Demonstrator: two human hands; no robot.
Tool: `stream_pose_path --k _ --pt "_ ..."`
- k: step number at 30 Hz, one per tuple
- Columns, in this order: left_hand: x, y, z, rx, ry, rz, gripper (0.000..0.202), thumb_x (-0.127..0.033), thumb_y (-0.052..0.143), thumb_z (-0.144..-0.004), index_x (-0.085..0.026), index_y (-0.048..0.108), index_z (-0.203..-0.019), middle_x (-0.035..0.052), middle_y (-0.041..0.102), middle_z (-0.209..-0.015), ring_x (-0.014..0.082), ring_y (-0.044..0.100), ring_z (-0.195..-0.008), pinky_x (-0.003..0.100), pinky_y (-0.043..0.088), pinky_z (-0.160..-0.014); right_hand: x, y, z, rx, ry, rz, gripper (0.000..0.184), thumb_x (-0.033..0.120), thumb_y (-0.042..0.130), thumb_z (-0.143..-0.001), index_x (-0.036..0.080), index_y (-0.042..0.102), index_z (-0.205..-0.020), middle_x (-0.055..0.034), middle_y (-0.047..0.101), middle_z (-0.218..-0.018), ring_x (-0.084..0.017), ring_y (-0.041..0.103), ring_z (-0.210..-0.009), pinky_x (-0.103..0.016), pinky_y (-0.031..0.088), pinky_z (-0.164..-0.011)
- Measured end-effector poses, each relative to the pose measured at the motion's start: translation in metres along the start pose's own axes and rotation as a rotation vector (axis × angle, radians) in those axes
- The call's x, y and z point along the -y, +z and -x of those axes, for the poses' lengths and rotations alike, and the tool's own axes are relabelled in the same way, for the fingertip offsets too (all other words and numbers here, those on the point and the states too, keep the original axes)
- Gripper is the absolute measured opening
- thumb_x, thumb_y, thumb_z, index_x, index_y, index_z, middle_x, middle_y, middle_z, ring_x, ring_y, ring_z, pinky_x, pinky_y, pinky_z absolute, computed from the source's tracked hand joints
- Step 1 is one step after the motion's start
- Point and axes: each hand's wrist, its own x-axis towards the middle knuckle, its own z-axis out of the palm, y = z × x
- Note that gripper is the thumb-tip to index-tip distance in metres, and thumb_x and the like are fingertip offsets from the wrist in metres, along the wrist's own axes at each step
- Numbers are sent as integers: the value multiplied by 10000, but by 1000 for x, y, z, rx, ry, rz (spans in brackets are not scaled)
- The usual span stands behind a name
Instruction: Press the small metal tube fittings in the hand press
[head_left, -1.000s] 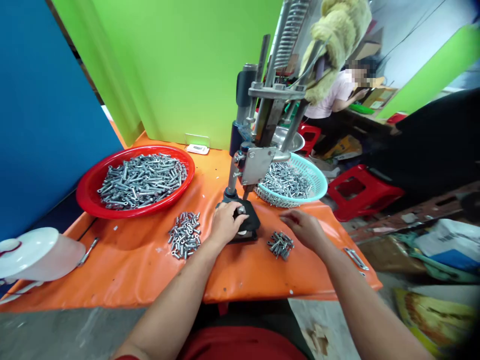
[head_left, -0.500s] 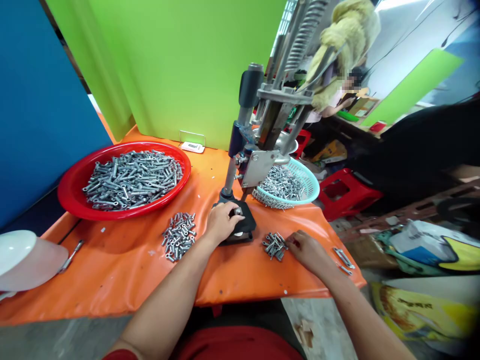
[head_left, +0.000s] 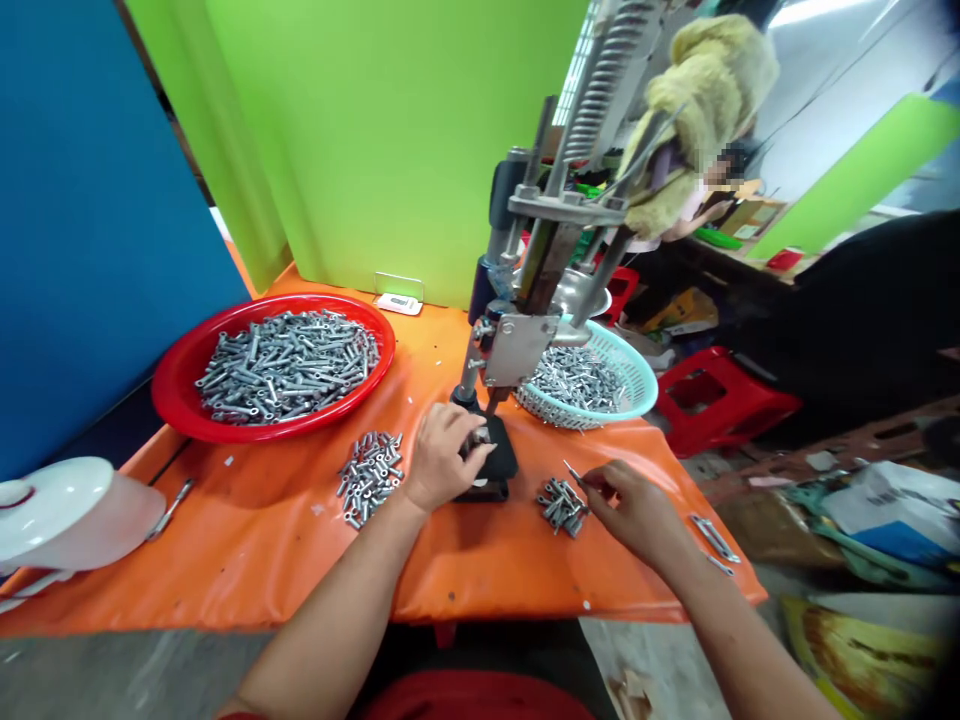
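Left hand (head_left: pixel 442 455): I rest it closed around a small part on the black press base (head_left: pixel 495 465).
Right hand (head_left: pixel 634 505): I pinch a thin silver metal pin (head_left: pixel 574 472) just above the small pin pile (head_left: pixel 561 503).

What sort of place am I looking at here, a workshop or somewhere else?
Most likely a small assembly workshop. A hand-operated metal press with a long spring stands on the orange-covered table, a red plastic basin holds heaps of small metal parts, and another person works behind.

Honestly nothing readable here. The small white tag (head_left: pixel 397 302) by the green wall has dark marks on it, but they're too tiny to make out.
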Motion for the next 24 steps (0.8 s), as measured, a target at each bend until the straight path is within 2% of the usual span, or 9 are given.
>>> stream_pose_path --k 2,5,7,9,14,18,20,24 --pt "-9 -2 5 16 174 -66 271 -332 596 -793 -225 631 -1039 81 619 -947 231 525 -930 391 400 -855 24 -7 -10 23 -161 25 197 305 481 -856 187 638 -845 -49 596 -825 -134 576 -693 -265 459 -653" --pt "-18 -1 11 137 360 -142 203 -310 528 -845 -228 653 -983 72 615 -840 218 520 -849 372 386 -769 61 -13 -25 31 -396 119 173 263 479 -862 193 636 -861 -56 585 -835 -157 571 -753 -296 456 -704" --pt "-20 2 12 164 359 -172 200 -277 472 -883 -212 662 -889 69 602 -780 206 513 -813 353 375 -726 78 -13 -35 3 -480 135 152 247 490 -858 183 628 -861 -61 583 -838 -164 564 -769 -304 457 -709" --pt "-18 4 12 138 293 -151 221 -280 457 -899 -192 657 -864 73 603 -786 200 515 -815 341 378 -715 86 -12 -42 -39 -501 61 132 234 500 -859 172 616 -871 -61 584 -838 -153 563 -771 -289 466 -704" --pt "-13 6 8 59 120 51 217 -309 477 -900 -184 653 -877 62 615 -813 178 542 -797 313 416 -710 86 1 -52 -92 -420 -258 97 237 534 -861 180 612 -870 -46 594 -815 -120 567 -734 -250 490 -678" --pt "-14 10 7 -5 -35 243 149 -270 530 -874 -192 643 -818 38 595 -773 160 554 -780 291 443 -722 84 25 -57 -111 -214 -593 168 336 599 -831 180 624 -889 -53 634 -833 -144 601 -768 -274 516 -698" --pt "-14 12 6 -49 -115 282 82 -250 584 -836 -196 638 -866 36 590 -811 163 552 -806 292 450 -741 85 36 -62 -116 -117 -738 200 367 599 -827 176 627 -879 -53 650 -837 -148 614 -782 -280 522 -718" --pt "-10 16 4 -111 -305 310 239 -232 688 -742 -203 608 -966 37 572 -929 163 542 -845 291 460 -758 88 39 -75 -182 -3 -808 245 408 603 -807 168 626 -853 -38 645 -770 -132 596 -709 -263 512 -673"
